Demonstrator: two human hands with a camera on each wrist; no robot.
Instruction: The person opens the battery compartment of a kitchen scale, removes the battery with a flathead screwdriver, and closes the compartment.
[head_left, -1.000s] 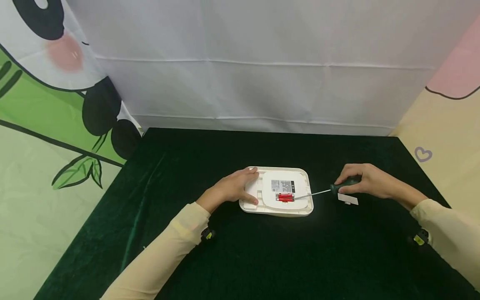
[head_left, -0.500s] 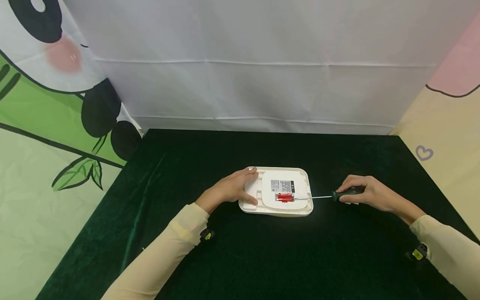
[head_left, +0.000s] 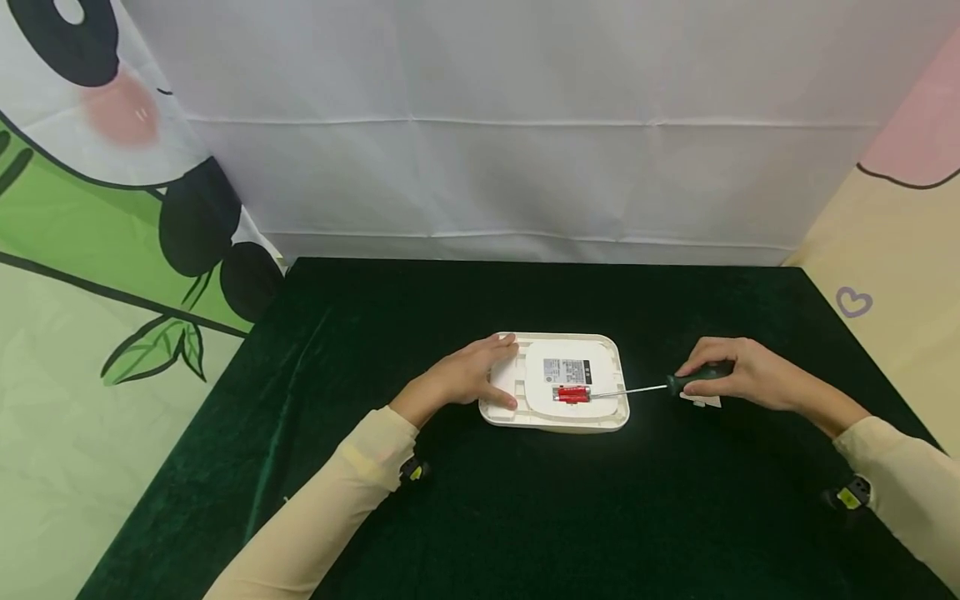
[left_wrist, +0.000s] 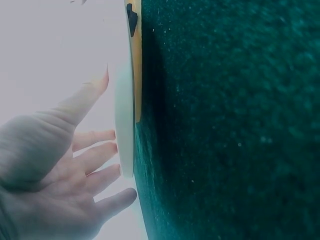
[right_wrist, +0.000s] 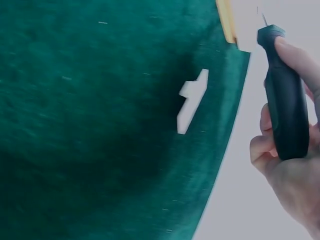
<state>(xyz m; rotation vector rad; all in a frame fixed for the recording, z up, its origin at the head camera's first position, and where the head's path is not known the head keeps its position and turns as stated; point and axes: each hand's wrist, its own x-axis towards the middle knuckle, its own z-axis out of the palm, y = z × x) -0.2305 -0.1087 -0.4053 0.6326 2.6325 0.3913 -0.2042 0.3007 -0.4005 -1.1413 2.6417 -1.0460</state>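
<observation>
A white, flat, round-cornered device (head_left: 600, 354) lies with its labelled underside up on the dark green cloth. My left hand (head_left: 468, 372) rests on its left end, thumb and fingers spread apart; the left wrist view shows the fingers (left_wrist: 100, 155) fairly straight against its edge. A red battery (head_left: 573, 394) sits in a slot in the underside. My right hand (head_left: 750, 373) grips the dark handle of a screwdriver (right_wrist: 285, 95), whose thin shaft reaches left to the battery's right end. Below this hand, a small white battery cover (right_wrist: 192, 105) lies on the cloth, partly hidden in the head view.
The green cloth (head_left: 525, 508) covers the table. Behind it hangs a white sheet (head_left: 525, 183), with cartoon-printed cloth (head_left: 187, 208) at the left and a cream and pink one (head_left: 892, 242) at the right. A wrist camera (head_left: 852, 493) sits on the right sleeve.
My right hand lowered with the screwdriver, flattening its shaft, then rose slightly again and shifted right. The tip stays at the battery's end. The left hand and the device have hardly moved.
</observation>
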